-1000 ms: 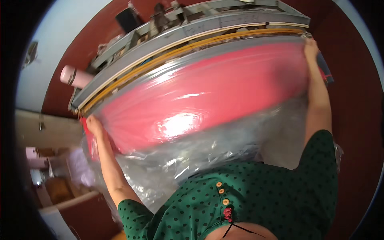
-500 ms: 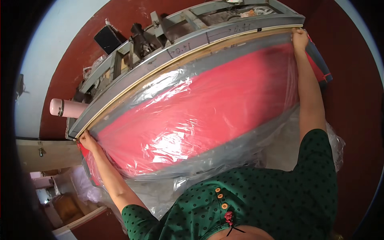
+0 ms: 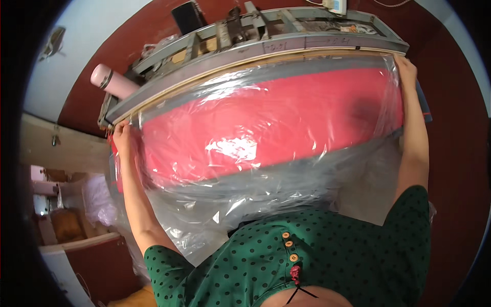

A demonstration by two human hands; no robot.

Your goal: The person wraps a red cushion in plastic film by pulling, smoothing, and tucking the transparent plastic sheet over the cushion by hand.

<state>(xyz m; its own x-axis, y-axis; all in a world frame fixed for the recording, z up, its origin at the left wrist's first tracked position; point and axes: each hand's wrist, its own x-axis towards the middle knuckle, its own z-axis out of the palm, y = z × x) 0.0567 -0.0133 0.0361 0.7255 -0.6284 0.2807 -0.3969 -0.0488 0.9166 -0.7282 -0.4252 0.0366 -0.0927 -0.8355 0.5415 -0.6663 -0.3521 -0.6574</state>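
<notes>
A clear plastic sheet [image 3: 232,148] lies wrinkled and shiny over a red cloth panel [image 3: 307,102] with grey borders. Along their far edge runs a long metal frame [image 3: 215,71] with a thin pale strip on its near side. At the left end of that edge my left hand [image 3: 121,135] is closed, pinching the sheet's corner. My right hand [image 3: 406,69] is closed too, holding the sheet at the far right corner. Both arms are stretched wide, and the fingertips are partly hidden. More loose film hangs down toward my body.
A pink bottle [image 3: 115,82] leans at the frame's left end. Behind the frame are a black box-like object [image 3: 188,18] and a small white device [image 3: 335,6]. Bundled lilac plastic [image 3: 99,199] lies at the left, above a wooden-edged red panel [image 3: 105,263].
The view has shifted, so the frame sits higher and more level. Both hands stay at the two ends of the far edge. More loose clear film shows nearer my body.
</notes>
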